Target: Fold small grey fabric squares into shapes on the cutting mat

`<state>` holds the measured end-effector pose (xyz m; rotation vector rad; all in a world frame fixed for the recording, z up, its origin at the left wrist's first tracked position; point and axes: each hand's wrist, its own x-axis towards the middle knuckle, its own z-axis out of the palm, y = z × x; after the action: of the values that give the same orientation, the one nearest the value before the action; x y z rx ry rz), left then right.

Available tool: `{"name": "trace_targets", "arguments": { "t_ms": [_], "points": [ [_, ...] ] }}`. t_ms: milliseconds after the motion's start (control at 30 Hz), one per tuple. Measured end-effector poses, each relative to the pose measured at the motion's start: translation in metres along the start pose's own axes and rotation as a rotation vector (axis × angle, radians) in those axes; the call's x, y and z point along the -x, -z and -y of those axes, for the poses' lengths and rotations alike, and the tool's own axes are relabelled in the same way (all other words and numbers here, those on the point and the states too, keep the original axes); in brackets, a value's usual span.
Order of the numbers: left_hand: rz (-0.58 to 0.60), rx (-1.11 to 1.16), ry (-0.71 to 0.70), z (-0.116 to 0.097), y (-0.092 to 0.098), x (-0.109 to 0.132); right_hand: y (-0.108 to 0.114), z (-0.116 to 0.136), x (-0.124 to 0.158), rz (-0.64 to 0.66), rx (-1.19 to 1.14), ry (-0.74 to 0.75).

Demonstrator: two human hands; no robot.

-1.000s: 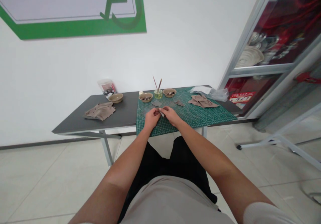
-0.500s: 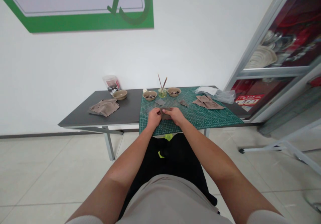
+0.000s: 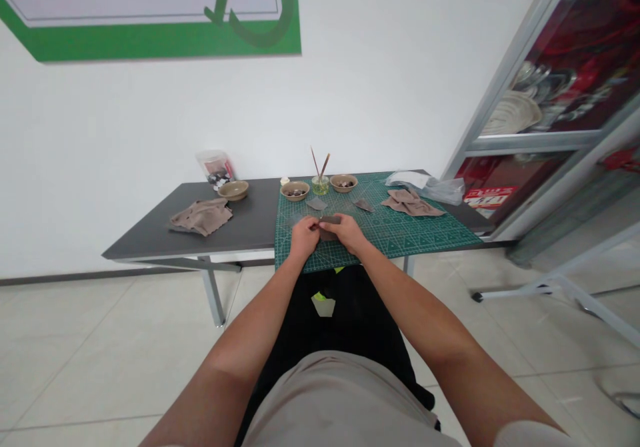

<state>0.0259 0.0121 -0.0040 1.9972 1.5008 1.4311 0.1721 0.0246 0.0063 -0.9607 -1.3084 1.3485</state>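
Observation:
My left hand (image 3: pixel 304 237) and my right hand (image 3: pixel 346 232) meet near the middle of a green cutting mat (image 3: pixel 425 233), pinching a small dark grey-brown sheet, perhaps abrasive paper (image 3: pixel 329 227), between their fingers. Two similar grey pieces lie just beyond them: one (image 3: pixel 317 204) is near the bowls and the other (image 3: pixel 363 205) is to the right. Behind these stand two small tan bowls (image 3: pixel 295 191) holding dark bits, and a glass jar (image 3: pixel 320 185) with thin sticks or brushes. A crumpled taupe cloth (image 3: pixel 410 203) lies on the mat's right side.
The mat sits on a dark grey metal-legged table (image 3: pixel 240 223) bearing another taupe cloth (image 3: pixel 201 217), a tan bowl (image 3: pixel 233 190) and a clear bag (image 3: pixel 215 169). Plastic wrap (image 3: pixel 430 189) lies at the back right. A glass cabinet (image 3: pixel 530 100) and a metal stand are to the right.
The small piece between my hands now shows as a dark sheet rather than a pale edge. My hands stay together over the mat, and the view has levelled and shifted slightly.

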Motion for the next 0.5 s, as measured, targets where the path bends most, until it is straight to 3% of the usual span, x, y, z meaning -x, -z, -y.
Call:
{"name": "trace_targets", "arguments": {
  "t_ms": [100, 300, 500],
  "points": [
    [-0.007, 0.046, 0.025, 0.0003, 0.0010, 0.0001, 0.0021, -0.0009, -0.0001, 0.023, -0.040, -0.021],
    [0.019, 0.299, 0.205, 0.0052, 0.0039, -0.0016, 0.0070, -0.0091, -0.0050, 0.040, -0.160, -0.066],
    [0.071, 0.131, 0.101, 0.0006, 0.0041, 0.0013, 0.0069, -0.0044, -0.0007, 0.044, -0.059, -0.024]
  ]
}}
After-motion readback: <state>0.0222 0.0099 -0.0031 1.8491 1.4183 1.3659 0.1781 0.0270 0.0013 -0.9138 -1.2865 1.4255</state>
